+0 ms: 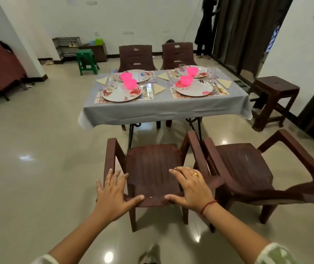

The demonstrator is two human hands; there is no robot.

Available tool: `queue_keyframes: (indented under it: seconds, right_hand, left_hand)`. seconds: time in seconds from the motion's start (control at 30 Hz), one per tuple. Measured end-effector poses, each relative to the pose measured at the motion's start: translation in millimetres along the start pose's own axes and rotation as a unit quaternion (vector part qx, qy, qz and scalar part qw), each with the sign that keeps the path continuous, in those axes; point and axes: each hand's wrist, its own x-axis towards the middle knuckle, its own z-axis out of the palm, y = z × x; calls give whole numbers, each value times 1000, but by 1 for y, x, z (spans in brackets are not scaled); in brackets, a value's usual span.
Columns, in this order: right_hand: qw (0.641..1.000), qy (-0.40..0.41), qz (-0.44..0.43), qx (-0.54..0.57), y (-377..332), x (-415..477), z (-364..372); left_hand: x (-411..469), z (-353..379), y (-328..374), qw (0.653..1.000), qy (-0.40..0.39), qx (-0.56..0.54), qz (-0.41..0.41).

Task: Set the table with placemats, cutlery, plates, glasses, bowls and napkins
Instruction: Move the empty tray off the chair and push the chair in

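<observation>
Head view: left hand [114, 195] and right hand [189, 187] lie spread, fingers open, on the backrest of a brown chair [152, 168], thumbs hooked under its top edge. Well beyond, the counter [163, 109] carries four placemats with plates; pink bowls [130, 83] sit on them, contents indiscernible.

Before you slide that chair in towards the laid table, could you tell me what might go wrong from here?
1. The near chair under both hands (left hand, right hand) sits tight against the second chair; their armrests may catch.
2. Pushed too hard, it might bump the table and tip the glasses or pink bowls.
3. The overhanging tablecloth could snag on an armrest.
</observation>
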Motion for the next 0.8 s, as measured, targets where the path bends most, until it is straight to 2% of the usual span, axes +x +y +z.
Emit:
queue_keyframes:
  seconds: [0.27, 0.5, 0.8]
  right_hand:
    - [1000, -20, -1, -11, 15, 100, 23]
    - [1000, -4, 7, -8, 12, 175, 46]
    - [1000, -6, 8, -4, 32, 214, 58]
  left_hand:
    - [91, -4, -38, 1000, -5, -8, -26]
    - [162, -7, -82, 999, 23, -24, -34]
    - [205, -5, -92, 999, 32, -35, 9]
